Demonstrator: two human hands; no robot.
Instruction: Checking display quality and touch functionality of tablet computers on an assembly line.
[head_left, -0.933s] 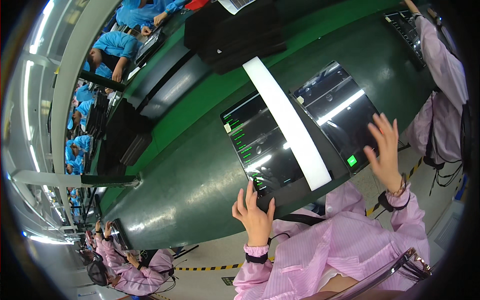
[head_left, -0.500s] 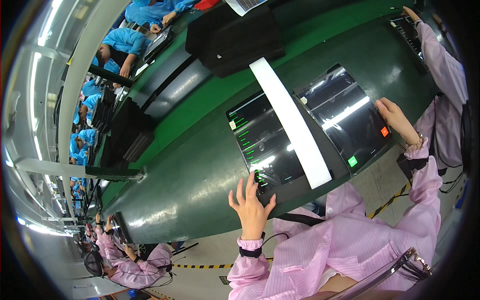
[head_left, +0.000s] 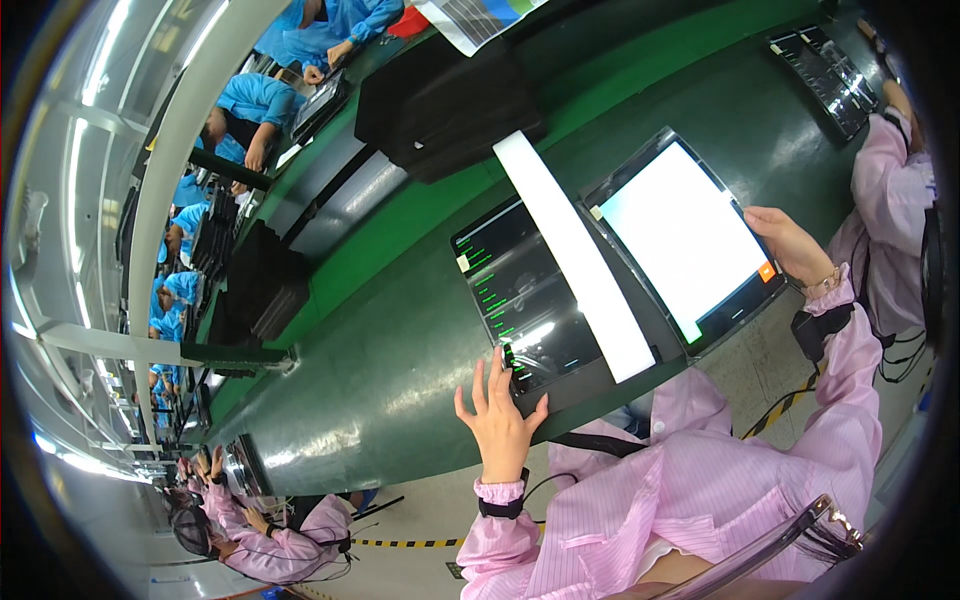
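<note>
Two flat tablets lie side by side on a black mat, parted by a long white strip. The left tablet has a dark screen with green lines of text down its left side. My left hand is open, fingers spread, with its fingertips at that tablet's lower left corner. On the right tablet most of the screen glows white; an orange sticker sits at its right edge. My right hand rests at this edge, thumb and fingers closed against it.
The green table runs off to the far left. Black covered blocks stand beyond the tablets. Another device lies at the far right beside a co-worker's pink sleeve. Co-workers in blue sit opposite; one in pink is at left.
The right tablet's screen has gone from dark to bright white. My left hand stays almost still; my right hand has shifted slightly along the tablet's edge. The co-worker's hand at right has drawn back.
</note>
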